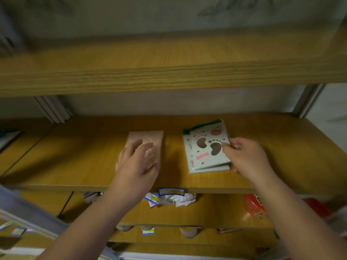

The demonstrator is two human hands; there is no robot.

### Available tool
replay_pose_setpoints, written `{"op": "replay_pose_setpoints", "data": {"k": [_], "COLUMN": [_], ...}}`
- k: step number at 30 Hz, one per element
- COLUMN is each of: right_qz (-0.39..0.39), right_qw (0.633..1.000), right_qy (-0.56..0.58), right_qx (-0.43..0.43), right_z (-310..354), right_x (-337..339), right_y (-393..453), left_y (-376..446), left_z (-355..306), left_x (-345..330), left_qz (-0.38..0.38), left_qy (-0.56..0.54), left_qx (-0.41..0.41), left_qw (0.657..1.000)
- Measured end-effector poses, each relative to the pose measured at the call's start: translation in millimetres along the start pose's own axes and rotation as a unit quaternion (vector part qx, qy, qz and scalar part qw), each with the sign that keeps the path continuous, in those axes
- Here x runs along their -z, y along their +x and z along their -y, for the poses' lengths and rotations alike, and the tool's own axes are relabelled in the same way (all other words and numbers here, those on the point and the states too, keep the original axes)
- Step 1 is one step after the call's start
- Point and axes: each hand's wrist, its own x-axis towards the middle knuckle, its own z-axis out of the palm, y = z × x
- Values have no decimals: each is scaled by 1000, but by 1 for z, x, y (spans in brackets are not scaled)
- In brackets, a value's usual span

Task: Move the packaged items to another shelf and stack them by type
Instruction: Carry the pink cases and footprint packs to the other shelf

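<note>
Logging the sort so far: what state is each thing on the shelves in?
Pink packet: flat, left hand resting on it.
Paw-print packets: loosely stacked, askew, right hand pinching the top one.
Middle shelf: holds both piles.
Lower shelf packets: jumbled.

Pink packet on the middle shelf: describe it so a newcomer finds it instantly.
On the middle wooden shelf lie two piles. The pink packet is the one nearer the left, under the left hand. Unlike the white paw-print packets beside it, it is plain pink.
</note>
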Motion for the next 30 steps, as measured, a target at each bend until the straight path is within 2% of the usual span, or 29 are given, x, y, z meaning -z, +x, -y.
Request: {"op": "replay_pose_setpoints", "data": {"k": [4,7,14,19,23,30], "right_qz": [-70,-86,-45,6,10,37], "right_qw": [984,965,942,940,934,924], "right_qy": [-153,-213,-201,-170,-166,-183], "right_qx": [62,128,266,295,317,334], "right_z": [2,10,55,75,92,129], "right_x": [1,-2,-27,-58,-83,-138], "right_y": [-5,-13,-38,-47,-58,-92], "left_y": [-3,-4,-9,-11,-21,-50], "left_z": [-1,0,-9,-8,4,72], "left_x": [0,4,34,66,91,136], "left_qz": [-11,-10,-38,-47,-63,-81], "left_qy": [2,29,124,181,196,171], "left_qx": [-37,-59,-94,-88,-76,-48], "left_qw": [999,998,987,978,976,981]}}
